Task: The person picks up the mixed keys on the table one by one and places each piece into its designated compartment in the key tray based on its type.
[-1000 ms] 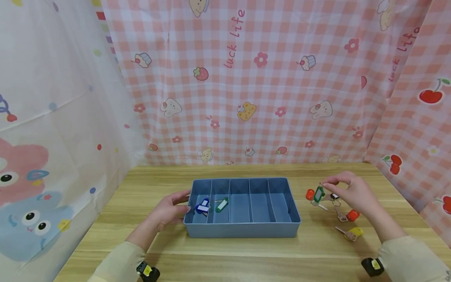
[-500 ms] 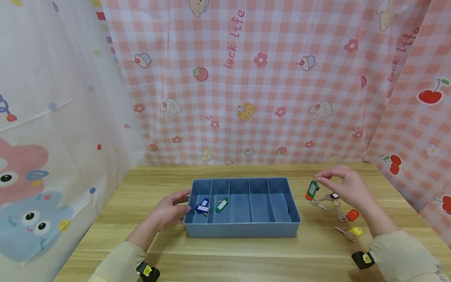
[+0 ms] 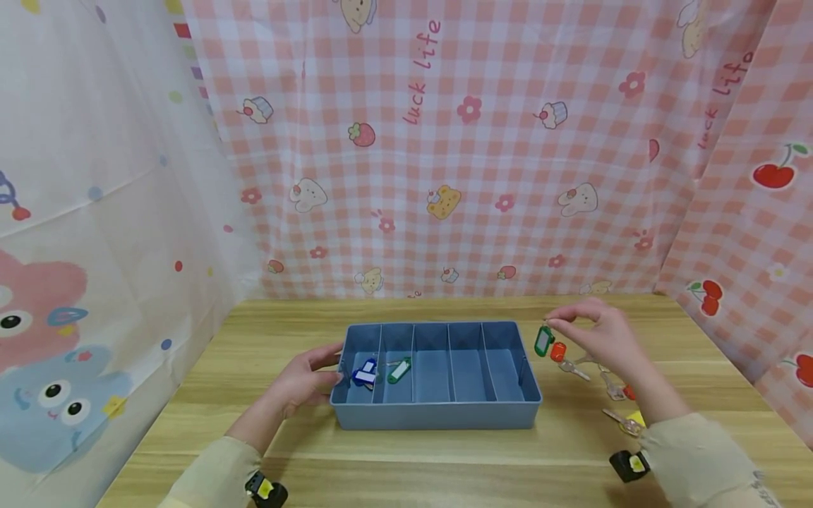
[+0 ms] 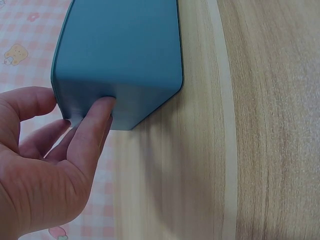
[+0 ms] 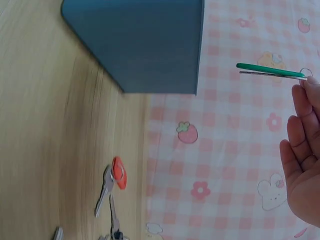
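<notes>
My right hand point(image 3: 600, 335) pinches the ring of a green key tag point(image 3: 543, 341), which hangs in the air just right of the blue divided box point(image 3: 438, 416). In the right wrist view this green tag is edge-on, with a key point(image 5: 270, 75) alongside it. My left hand point(image 3: 301, 381) touches the box's left end from outside, its thumb point(image 4: 92, 132) extended against the end wall. Blue key tags point(image 3: 365, 374) lie in the leftmost compartment. Another green key tag point(image 3: 400, 370) lies in the second one.
Right of the box, an orange-red key tag point(image 3: 558, 352) lies with its key point(image 3: 574, 369). A second red tag point(image 3: 629, 392) and a yellow tag point(image 3: 637, 420) are partly hidden by my right arm. A checked cloth point(image 3: 470, 155) hangs behind the table.
My right hand has moved left with the green key tag, from above the loose keys to near the box's right end. The left hand and box have stayed in place.
</notes>
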The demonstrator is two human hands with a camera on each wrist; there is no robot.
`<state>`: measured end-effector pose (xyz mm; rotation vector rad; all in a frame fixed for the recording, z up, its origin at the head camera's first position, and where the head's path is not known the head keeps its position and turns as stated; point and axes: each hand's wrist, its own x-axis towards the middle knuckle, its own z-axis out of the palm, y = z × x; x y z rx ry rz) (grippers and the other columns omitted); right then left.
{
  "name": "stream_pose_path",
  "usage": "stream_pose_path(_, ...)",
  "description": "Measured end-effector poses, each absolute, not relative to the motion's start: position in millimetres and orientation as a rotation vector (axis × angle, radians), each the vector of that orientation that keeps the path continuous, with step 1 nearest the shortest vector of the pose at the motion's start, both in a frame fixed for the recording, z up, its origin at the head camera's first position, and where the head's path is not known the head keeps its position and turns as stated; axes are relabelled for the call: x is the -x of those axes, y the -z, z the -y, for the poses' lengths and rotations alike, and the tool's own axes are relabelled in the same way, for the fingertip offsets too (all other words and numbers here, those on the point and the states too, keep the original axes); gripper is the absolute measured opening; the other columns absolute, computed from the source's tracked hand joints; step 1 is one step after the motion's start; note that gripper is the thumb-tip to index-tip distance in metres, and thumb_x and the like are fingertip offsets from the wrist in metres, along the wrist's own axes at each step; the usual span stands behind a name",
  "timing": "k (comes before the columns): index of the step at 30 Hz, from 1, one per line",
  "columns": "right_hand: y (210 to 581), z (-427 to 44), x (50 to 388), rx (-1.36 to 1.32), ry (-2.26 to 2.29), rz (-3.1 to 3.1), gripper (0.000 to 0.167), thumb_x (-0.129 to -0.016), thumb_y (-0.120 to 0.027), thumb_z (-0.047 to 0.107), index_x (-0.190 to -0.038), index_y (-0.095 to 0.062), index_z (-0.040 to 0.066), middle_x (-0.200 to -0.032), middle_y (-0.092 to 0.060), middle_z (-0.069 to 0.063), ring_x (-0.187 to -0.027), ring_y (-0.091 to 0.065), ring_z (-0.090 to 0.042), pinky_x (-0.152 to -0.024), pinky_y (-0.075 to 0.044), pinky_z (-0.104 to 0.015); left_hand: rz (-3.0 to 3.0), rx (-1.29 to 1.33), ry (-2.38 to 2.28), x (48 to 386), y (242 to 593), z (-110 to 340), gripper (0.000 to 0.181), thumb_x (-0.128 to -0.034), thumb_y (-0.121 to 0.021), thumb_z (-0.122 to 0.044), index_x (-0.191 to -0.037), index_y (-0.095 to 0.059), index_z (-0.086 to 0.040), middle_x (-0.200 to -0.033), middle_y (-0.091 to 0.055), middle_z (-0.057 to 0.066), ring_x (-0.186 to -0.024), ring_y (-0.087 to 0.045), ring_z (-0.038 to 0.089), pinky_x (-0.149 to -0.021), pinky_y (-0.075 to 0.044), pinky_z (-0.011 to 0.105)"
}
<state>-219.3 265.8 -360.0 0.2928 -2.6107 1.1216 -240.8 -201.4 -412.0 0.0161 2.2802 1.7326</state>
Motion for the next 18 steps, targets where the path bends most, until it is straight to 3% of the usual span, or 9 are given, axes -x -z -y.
stream_pose_path(9,358,-247,226,-0.357,-1.154,2.58,0.02,-0.092,-0.073,0.026,-0.1,-0.077,0.009,-0.103,-0.069,-0.008,-0.104,-0.053,-0.025,-0.091,-0.043,-0.051,-2.282,-0.017,-1.726,240,411,201,0.062,-0.0904,-0.06,0.006,-0.149,-0.042,-0.002,-0.146,-0.043,0.029,-0.121,-0.053,0.046,-0.083,-0.055,0.055)
stream_pose_path(18,357,-230,232,-0.41,-1.18,2.558,0.019,-0.091,-0.074,0.025,-0.1,-0.078,0.009,-0.105,-0.069,-0.008,-0.107,-0.056,-0.029,-0.094,-0.043,-0.055,-2.285,-0.005,-1.722,240,411,201,0.061,-0.0909,-0.059,0.006,-0.149,-0.042,-0.003,-0.147,-0.043,0.028,-0.122,-0.053,0.045,-0.084,-0.055,0.054)
